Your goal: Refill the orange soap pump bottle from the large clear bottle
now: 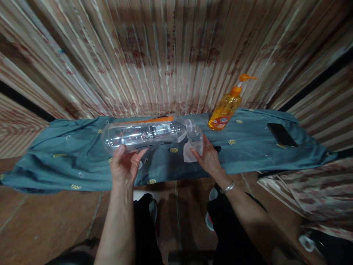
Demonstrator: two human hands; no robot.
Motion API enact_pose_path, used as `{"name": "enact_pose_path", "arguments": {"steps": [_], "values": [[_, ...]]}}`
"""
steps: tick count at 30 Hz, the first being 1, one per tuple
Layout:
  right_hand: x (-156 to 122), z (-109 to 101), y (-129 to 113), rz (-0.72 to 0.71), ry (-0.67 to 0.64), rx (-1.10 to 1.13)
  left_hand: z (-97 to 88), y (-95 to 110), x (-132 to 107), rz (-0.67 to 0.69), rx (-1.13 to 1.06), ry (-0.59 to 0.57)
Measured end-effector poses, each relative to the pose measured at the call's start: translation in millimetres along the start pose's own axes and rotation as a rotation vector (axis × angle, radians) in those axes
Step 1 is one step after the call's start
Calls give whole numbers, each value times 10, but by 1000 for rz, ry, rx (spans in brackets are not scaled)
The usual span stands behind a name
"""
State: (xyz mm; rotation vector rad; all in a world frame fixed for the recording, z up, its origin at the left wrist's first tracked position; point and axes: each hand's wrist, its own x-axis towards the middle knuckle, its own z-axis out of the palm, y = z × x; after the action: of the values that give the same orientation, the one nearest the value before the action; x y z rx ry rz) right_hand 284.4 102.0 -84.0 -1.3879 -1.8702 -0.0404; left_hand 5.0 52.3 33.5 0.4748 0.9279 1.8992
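A large clear plastic bottle (129, 135) with an orange strip on its label lies sideways above the cloth, its neck pointing right. My left hand (125, 165) grips it from below near its base, thumb on the near side. In my right hand (208, 156) is a thin, clear, cup-like plastic piece (196, 141), pinched between thumb and fingers. That piece sits right at the bottle's mouth; whether it is fixed to the neck I cannot tell. No liquid shows in the bottle.
A pump bottle (224, 110) of yellow liquid with an orange pump stands at the back right. Farther right lies a dark phone (281, 134). Green patterned cloth (82, 158) covers the narrow table, with a striped curtain (165, 55) behind it.
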Motion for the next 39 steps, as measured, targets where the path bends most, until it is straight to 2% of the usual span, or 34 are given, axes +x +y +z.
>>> {"name": "enact_pose_path", "arguments": {"steps": [12, 24, 39], "values": [[1, 3, 5, 18, -9, 8, 16, -7, 0, -18, -43, 37], [2, -5, -2, 22, -26, 2, -6, -19, 4, -3, 0, -14], [2, 5, -11, 29, 3, 13, 28, -16, -3, -15, -16, -14]]}}
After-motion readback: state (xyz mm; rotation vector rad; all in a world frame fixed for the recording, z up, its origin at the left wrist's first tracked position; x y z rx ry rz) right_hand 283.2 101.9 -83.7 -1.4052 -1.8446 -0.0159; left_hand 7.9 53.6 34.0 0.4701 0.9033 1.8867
